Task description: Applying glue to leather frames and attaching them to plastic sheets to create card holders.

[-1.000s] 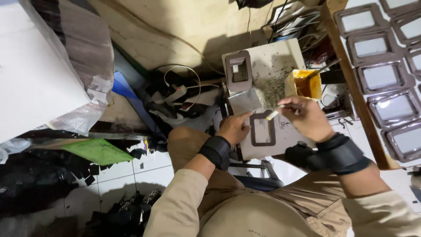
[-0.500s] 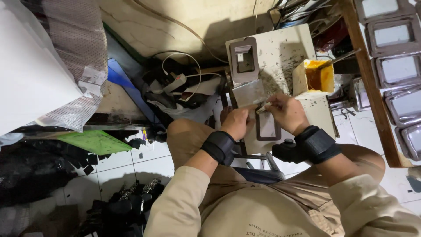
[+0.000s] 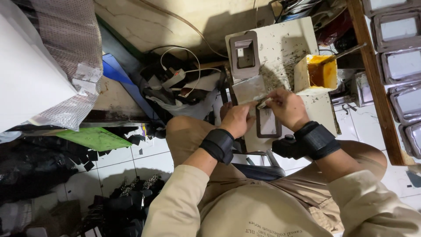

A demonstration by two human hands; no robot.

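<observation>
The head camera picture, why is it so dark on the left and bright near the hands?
Head view: light falls on the pale work block and both hands, left hand, right hand; the floor pile lies in shadow, with edges curved by the wide lens.

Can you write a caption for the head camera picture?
Left hand steadies a dark rectangular frame on a stained white board while right hand works a small brush.
</observation>
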